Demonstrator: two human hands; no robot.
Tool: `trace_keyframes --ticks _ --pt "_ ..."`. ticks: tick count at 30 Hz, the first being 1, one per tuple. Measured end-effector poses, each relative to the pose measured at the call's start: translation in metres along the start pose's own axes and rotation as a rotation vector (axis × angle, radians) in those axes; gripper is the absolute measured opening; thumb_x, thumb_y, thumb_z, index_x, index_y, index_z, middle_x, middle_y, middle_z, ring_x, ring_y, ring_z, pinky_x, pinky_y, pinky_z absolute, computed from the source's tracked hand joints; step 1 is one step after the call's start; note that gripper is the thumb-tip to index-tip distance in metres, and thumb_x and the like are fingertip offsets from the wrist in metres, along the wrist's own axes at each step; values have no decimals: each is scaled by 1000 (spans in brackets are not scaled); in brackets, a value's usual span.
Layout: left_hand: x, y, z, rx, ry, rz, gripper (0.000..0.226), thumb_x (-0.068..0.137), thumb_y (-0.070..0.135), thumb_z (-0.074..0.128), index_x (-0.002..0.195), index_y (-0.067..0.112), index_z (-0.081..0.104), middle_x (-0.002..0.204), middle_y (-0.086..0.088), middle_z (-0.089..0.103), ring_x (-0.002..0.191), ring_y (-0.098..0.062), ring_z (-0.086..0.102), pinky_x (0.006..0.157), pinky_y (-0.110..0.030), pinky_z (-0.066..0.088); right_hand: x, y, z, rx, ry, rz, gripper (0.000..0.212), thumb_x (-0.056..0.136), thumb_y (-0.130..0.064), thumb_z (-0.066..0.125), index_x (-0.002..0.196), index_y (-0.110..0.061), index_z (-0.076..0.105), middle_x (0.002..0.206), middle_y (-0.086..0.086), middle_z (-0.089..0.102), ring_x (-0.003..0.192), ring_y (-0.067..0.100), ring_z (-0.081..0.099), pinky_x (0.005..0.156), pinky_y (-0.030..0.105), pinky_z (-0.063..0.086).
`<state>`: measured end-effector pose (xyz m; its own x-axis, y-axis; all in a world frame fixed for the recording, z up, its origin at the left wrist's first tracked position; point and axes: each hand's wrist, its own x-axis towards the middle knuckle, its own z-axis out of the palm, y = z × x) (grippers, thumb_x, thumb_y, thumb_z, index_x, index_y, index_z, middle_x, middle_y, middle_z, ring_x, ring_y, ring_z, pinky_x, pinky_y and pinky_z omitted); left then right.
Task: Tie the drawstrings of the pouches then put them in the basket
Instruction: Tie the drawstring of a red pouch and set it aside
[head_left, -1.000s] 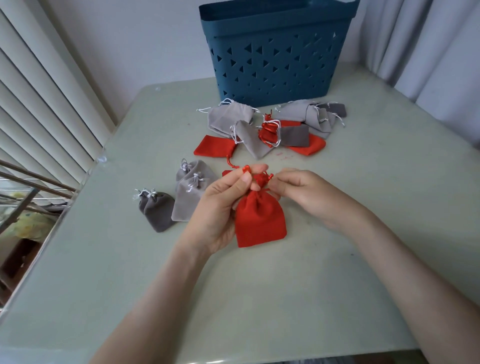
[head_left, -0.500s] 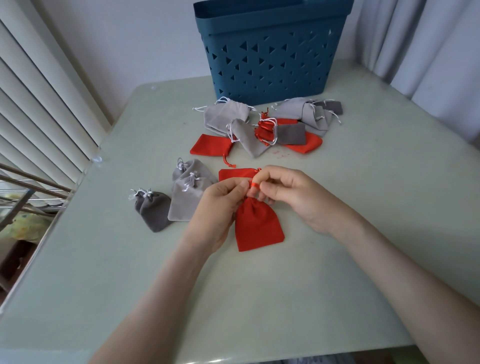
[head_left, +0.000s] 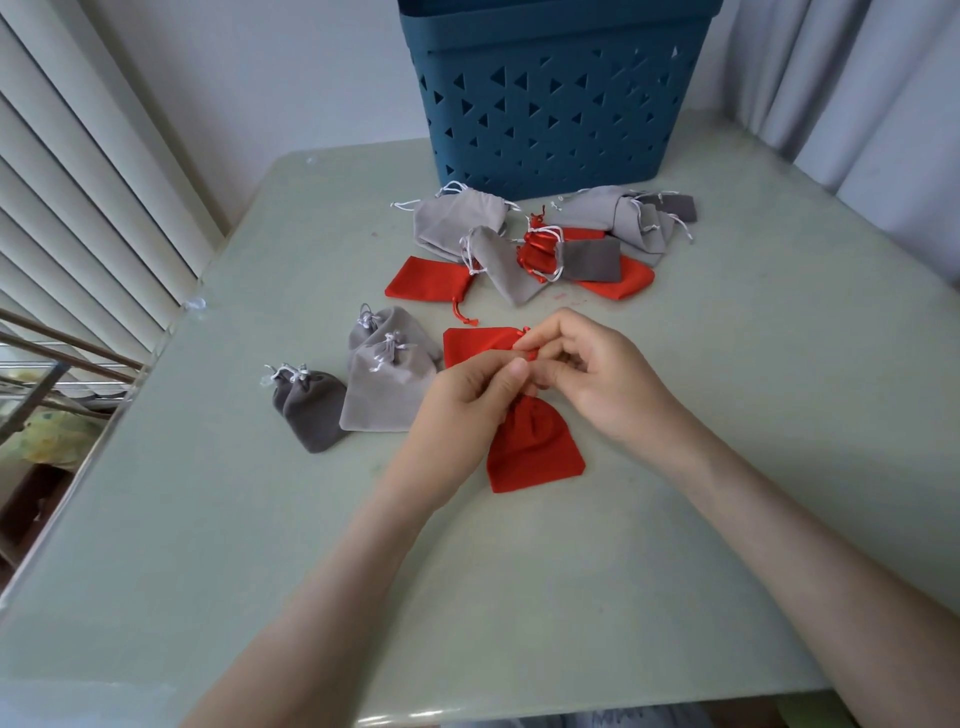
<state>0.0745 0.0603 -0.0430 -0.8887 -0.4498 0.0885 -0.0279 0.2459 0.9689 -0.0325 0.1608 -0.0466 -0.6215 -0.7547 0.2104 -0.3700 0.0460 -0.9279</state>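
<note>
A heap of pouches blocks the way to the basket; the table lies bare to its right.

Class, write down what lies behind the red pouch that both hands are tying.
A second red pouch lies flat just behind the held red pouch. The left hand and right hand cover its near edge and the held pouch's neck, so any knot is hidden.

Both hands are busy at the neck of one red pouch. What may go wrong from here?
1. The left hand and right hand pinch the red pouch at its neck with fingertips only; that small grip may slip and leave the knot loose.
2. A second red pouch lies right behind the fingers; its string might get caught in the knot.
</note>
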Motion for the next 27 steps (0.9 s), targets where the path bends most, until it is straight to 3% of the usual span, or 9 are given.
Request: trace_keyframes --ticks 3,6,11,14,19,24,27 --pt "1 -2 1 14 53 7 12 92 19 59 83 22 67 64 15 59 57 0 45 58 -20 36 -1 -1 2 -18 34 -26 26 86 2 62 85 -24 59 76 -3 66 71 2 63 76 23 51" --pt "3 -5 2 57 124 25 22 94 18 56 74 22 67 64 13 61 57 -3 47 58 -23 36 -3 0 5 -35 58 -50 22 86 0 64 84 -22 61 76 -5 69 72 3 67 75 20 52" --pt "5 -3 1 -3 167 6 29 96 16 52 71 24 65 60 14 60 51 -1 42 52 -17 35 -4 1 7 -59 99 -68 10 88 -1 60 93 -9 63 79 0 71 79 9 69 82 29 54" --pt "6 -1 0 -75 176 -18 30 97 15 51 71 21 66 59 12 59 49 0 41 50 -13 33 -5 0 7 -117 104 -110 9 91 -2 56 96 -5 63 86 4 72 83 6 66 81 21 51" --pt "6 0 0 -145 129 -66 30 97 14 50 72 15 65 52 12 55 47 -1 38 49 -12 31 -4 0 6 -245 128 -188 5 90 -3 59 93 -5 62 78 -16 63 79 -11 62 72 6 44" --pt "8 -2 -1 -220 127 -157 26 95 13 52 73 13 65 60 9 59 49 0 39 51 -13 33 -4 4 4 -417 132 -308 8 91 -9 52 89 -4 58 82 2 64 80 14 61 71 18 42" --pt "8 -4 0 -216 109 -170 21 94 12 55 74 12 64 64 6 60 52 -1 40 55 -15 35 -3 5 4 -453 146 -335 11 90 -8 47 88 -3 57 83 4 61 78 15 57 71 15 40"
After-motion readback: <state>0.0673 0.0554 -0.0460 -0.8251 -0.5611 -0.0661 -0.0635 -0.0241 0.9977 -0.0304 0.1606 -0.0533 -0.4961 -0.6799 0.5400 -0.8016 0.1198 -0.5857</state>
